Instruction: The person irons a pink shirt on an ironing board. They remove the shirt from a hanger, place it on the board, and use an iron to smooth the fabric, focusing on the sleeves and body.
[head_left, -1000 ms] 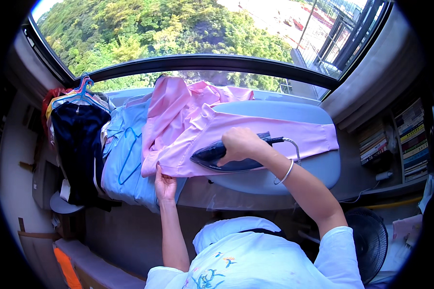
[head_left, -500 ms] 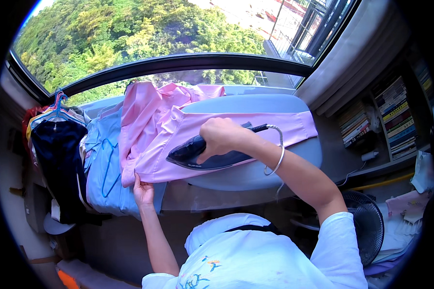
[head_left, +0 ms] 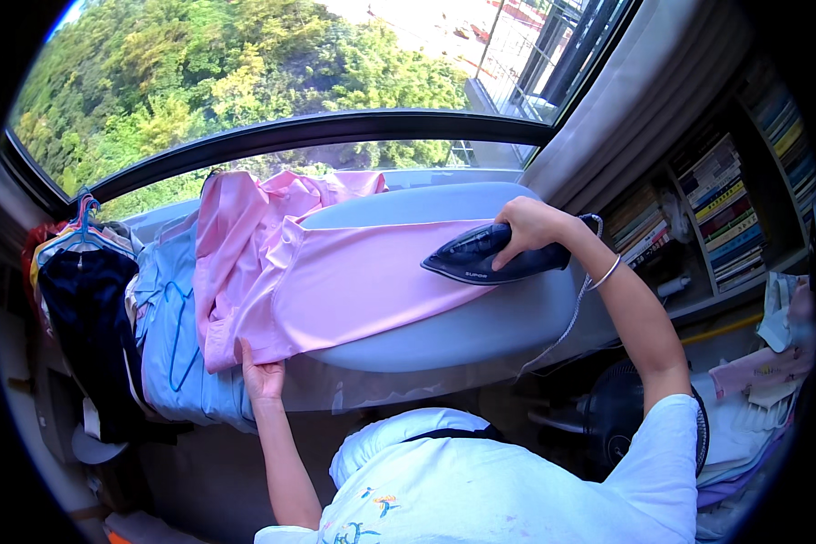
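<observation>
My right hand (head_left: 533, 227) is wrapped round the handle of a dark blue iron (head_left: 470, 257). The iron rests on the far right part of a pink shirt sleeve (head_left: 372, 281), its tip toward the left. Under the sleeve lies a light blue ironing board (head_left: 426, 349). With the fingers of my left hand (head_left: 263, 379) I pinch the near lower edge of the pink shirt (head_left: 245, 272) at the board's left end. The rest of the shirt is bunched up toward the window. A grey cord runs from the iron's back past my right wrist.
Left of the shirt lie light blue clothes (head_left: 159, 354) with a blue hanger (head_left: 181, 335) on them, beside a dark garment (head_left: 91, 317) on hangers. A window (head_left: 317, 129) stands behind the board. At right are a bookshelf (head_left: 734, 208) and a black fan (head_left: 612, 412).
The iron in my right hand has slid right along the sleeve toward its end. My left hand still grips the shirt's near edge. The view has shifted somewhat.
</observation>
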Tool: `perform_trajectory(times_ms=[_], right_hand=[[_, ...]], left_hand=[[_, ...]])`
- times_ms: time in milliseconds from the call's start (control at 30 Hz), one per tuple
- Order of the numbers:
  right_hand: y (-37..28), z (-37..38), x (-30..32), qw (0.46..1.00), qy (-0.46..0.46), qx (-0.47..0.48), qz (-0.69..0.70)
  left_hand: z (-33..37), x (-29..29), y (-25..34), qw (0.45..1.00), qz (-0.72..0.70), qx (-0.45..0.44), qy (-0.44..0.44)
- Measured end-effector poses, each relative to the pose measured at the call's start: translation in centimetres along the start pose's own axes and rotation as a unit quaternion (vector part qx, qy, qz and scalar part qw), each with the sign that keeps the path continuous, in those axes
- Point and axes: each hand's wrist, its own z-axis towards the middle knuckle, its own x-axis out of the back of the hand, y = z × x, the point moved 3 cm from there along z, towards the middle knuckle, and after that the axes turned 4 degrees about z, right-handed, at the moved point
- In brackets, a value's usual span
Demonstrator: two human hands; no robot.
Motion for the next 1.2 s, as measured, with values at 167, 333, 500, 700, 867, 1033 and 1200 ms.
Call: perform_trajectory(times_ms=[167, 333, 500, 700, 867, 1033, 1200], right_hand=[[1.1, 0.7, -1.5, 0.999, -0.033, 0.013, 0.015], [0.3, 0.7, -2.2, 0.998, -0.04, 0.044, 0.003], [-0.1, 0.6, -2.8, 0.997, -0.035, 0.071, -0.022], [-1.5, 0.6, -3.9, 0.995, -0.037, 0.091, -0.021], [-3.8, 0.8, -4.7, 0.994, -0.03, 0.104, -0.011], [-6.1, 1.2, -5.2, 0.993, -0.042, 0.111, -0.006], [-7.9, 1.6, -5.4, 0.992, -0.05, 0.113, -0.011]], left_hand=[[-0.3, 1.7, -1.7, 0.992, -0.063, 0.096, 0.054], [1.2, 3.2, 2.1, 1.0, -0.029, 0.011, -0.003], [0.9, 2.1, 4.1, 1.0, -0.01, -0.011, 0.02], [1.2, 2.6, 4.5, 1.0, -0.021, 0.003, 0.008], [0.9, 1.8, 4.9, 0.999, -0.033, 0.014, -0.02], [0.7, 1.1, 4.8, 1.0, -0.024, 0.008, -0.003], [0.5, 1.2, 4.8, 1.0, -0.026, 0.009, -0.003]])
